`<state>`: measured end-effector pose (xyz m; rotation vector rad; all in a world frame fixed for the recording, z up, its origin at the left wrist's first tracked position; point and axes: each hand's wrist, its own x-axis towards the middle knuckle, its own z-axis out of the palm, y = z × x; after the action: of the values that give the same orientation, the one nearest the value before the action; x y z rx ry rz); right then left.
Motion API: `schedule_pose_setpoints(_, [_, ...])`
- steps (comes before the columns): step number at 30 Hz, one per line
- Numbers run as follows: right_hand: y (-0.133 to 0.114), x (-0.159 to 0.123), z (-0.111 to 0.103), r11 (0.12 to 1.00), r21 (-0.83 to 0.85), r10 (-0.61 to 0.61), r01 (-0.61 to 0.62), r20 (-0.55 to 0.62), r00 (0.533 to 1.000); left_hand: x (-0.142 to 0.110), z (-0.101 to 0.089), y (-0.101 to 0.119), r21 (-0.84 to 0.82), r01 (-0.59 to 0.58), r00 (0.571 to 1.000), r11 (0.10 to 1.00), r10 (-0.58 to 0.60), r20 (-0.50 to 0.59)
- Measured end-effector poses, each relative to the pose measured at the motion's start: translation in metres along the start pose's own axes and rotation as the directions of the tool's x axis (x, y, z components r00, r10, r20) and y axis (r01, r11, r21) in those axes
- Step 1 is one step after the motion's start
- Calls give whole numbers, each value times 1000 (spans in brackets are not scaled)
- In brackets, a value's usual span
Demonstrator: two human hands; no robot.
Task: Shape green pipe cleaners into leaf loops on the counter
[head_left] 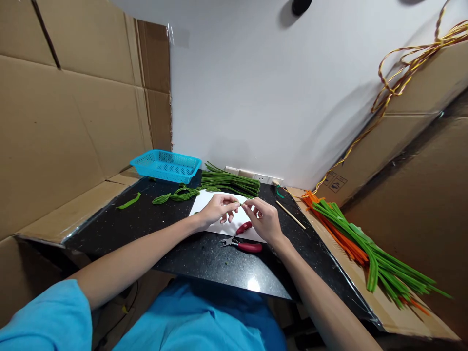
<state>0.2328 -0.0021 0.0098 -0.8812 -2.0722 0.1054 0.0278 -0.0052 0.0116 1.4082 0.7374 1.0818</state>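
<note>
Both hands, left [218, 210] and right [263, 218], pinch a small green piece [240, 204] between fingertips. It looks light and bendable, best gripped near its ends.

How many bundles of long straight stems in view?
3. Dark green bundle at the back of the black tabletop; orange bundle and bright green bundle on the cardboard at right. Green partly covers orange, so more may be hidden.

Basket [166, 167] left | 1 stick [291, 215] right | pliers [234, 241] before paper [199, 202]
</note>
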Motion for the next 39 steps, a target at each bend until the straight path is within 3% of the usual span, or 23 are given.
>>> schedule_pose_setpoints(5, [-2,-1,0,996,90,7,-7,-7,1000,1,0,-4,15,6,1000,1000,-6,19])
schedule_pose_setpoints(8, [-7,2,1,946,288,152,-150,18,988,1,2,-6,43,-86,996,995,86,9])
schedule_pose_setpoints(10, [-10,5,3,831,474,282,-290,90,955,-1,4,-5,95,-174,984,980,176,-15])
schedule_pose_setpoints(12, [-11,7,5,663,631,378,-404,183,907,-4,4,-1,221,-250,965,943,262,-26])
schedule_pose_setpoints(14, [-12,8,7,484,724,429,-492,294,854,-9,2,5,418,-324,937,849,348,18])
schedule_pose_setpoints(16, [-14,9,8,334,762,439,-555,395,807,-13,-2,10,587,-409,899,699,419,128])
schedule_pose_setpoints(18, [-15,9,9,252,767,428,-591,459,778,-15,-5,13,633,-437,885,639,433,174])
schedule_pose_setpoints(19, [-16,9,9,247,764,427,-596,466,775,-15,-5,13,624,-425,889,656,431,152])
schedule_pose_setpoints(21, [-18,9,8,313,754,435,-577,427,793,-12,-4,11,528,-357,920,770,389,55])
schedule_pose_setpoints(24, [-19,7,4,560,697,415,-448,232,880,-5,-2,6,212,-199,975,957,216,-59])
schedule_pose_setpoints(27, [-17,2,1,849,474,258,-233,13,966,-1,-4,3,-62,-59,996,996,55,-63])
schedule_pose_setpoints(29, [-14,-1,1,953,282,126,-106,-53,991,0,-6,3,-148,-5,999,989,0,-36])
schedule_pose_setpoints(33, [-6,-5,1,997,78,-2,7,-69,998,-2,-6,4,-173,31,1000,984,-31,3])
schedule_pose_setpoints(39, [-3,-5,2,999,-32,-33,31,-80,996,0,-2,3,-182,92,996,979,-91,11])
